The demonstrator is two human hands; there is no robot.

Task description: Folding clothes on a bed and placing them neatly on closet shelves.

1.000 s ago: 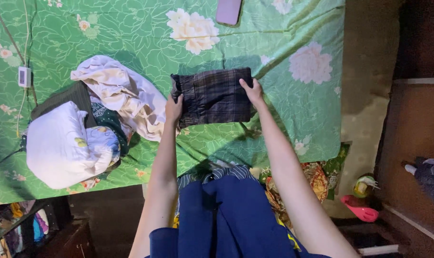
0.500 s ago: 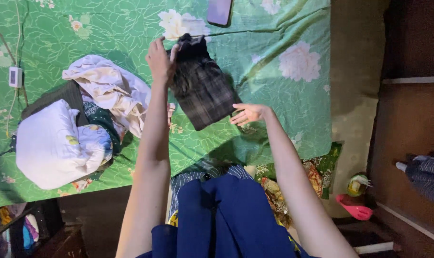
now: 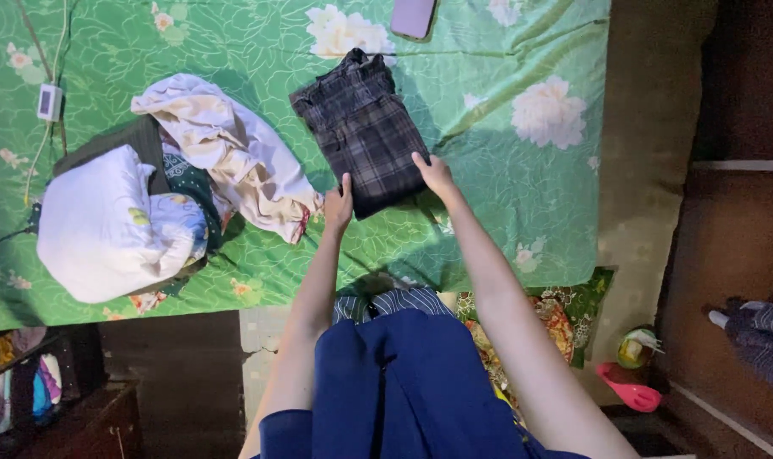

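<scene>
A dark plaid garment [image 3: 361, 127] lies folded in a long strip on the green floral bedsheet [image 3: 505, 204], slanting from its near end up toward the far edge. My left hand [image 3: 339, 202] rests on the garment's near left corner, fingers together. At the near right corner, my right hand [image 3: 434, 172] presses flat on the cloth. Whether either hand pinches the fabric cannot be told.
A pile of cream and white clothes [image 3: 225, 153] and a white pillow-like bundle [image 3: 106, 225] lie left of the garment. A phone [image 3: 413, 15] sits at the far edge, a small white device with cables [image 3: 48, 102] at far left. Pink items [image 3: 629, 387] lie on the floor right.
My left hand carried the garment's end up and laid it down lengthwise, then came back to the near end. My right hand moved onto the near right corner.
</scene>
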